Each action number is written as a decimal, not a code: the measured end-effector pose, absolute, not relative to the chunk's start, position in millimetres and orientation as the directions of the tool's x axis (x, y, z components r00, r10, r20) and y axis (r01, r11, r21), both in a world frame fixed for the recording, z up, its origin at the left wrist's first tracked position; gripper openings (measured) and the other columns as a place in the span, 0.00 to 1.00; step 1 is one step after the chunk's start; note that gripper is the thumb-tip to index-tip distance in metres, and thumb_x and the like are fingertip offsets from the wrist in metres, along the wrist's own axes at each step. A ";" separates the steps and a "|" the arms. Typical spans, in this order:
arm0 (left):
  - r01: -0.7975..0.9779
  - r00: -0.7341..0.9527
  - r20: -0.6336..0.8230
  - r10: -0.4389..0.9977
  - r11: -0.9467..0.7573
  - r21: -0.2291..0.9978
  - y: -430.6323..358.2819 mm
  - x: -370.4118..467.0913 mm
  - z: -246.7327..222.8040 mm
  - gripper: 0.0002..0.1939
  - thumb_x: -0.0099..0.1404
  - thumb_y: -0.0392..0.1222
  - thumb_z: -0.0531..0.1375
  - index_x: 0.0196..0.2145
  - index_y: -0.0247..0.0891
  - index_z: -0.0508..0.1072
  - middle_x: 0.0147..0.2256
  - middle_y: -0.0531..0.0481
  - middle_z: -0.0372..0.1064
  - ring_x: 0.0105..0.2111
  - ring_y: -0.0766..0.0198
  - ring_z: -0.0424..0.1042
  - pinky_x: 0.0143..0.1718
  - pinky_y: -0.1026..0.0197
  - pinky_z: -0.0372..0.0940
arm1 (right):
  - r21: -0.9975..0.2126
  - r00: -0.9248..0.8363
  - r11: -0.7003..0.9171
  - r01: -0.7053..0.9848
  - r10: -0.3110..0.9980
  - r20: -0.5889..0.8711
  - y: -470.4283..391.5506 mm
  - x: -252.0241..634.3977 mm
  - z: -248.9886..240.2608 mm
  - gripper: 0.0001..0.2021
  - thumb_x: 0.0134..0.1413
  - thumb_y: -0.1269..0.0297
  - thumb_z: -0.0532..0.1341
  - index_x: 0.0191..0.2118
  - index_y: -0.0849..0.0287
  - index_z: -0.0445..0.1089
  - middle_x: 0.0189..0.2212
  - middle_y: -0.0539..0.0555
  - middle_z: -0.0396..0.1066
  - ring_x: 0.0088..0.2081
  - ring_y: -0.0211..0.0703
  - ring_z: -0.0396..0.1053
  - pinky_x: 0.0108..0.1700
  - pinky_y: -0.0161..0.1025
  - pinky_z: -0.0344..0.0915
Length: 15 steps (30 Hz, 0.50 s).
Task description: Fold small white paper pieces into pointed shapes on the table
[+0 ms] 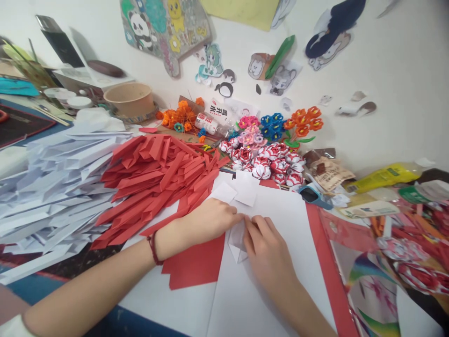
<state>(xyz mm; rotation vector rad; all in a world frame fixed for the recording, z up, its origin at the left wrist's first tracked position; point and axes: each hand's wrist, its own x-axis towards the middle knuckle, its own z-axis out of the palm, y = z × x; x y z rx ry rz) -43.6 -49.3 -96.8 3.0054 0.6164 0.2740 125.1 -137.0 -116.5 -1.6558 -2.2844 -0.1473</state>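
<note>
A small folded white paper (237,239) lies over a large white sheet (270,299), with both hands at its upper edge. My left hand (216,217), below a dark red cord bracelet (154,249), has its fingers curled and its fingertips pressed at the paper's top. Touching the same edge from the right, my right hand (264,241) pinches the paper between thumb and fingers. The two hands' fingertips meet there. Just beyond them lie small white paper squares (245,189). Red paper (196,262) lies under my left forearm.
Piles of folded white strips (66,182) and red strips (157,182) cover the left. Red-and-white paper flowers (270,161) and orange flowers (305,120) stand at the back. A yellow bottle (389,177) and a blue-grey object (315,197) are on the right.
</note>
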 end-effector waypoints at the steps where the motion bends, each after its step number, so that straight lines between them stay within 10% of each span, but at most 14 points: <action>1: 0.385 0.904 0.161 0.396 -0.918 0.096 -49.4 -43.5 -96.9 0.09 0.66 0.33 0.53 0.43 0.35 0.70 0.28 0.50 0.69 0.27 0.64 0.69 0.27 0.63 0.60 | -0.101 -0.280 0.325 0.940 0.908 0.312 -136.9 125.1 -116.4 0.12 0.60 0.76 0.49 0.40 0.64 0.70 0.29 0.56 0.62 0.34 0.46 0.61 0.35 0.44 0.64; 15: 0.410 0.895 0.175 0.411 -0.911 0.043 -58.7 -38.9 -103.7 0.11 0.66 0.31 0.51 0.46 0.32 0.65 0.32 0.47 0.69 0.29 0.60 0.70 0.28 0.58 0.63 | -0.001 -0.301 0.315 0.949 0.907 0.294 -134.3 127.2 -116.6 0.14 0.60 0.75 0.50 0.48 0.68 0.68 0.30 0.57 0.64 0.34 0.47 0.61 0.34 0.44 0.63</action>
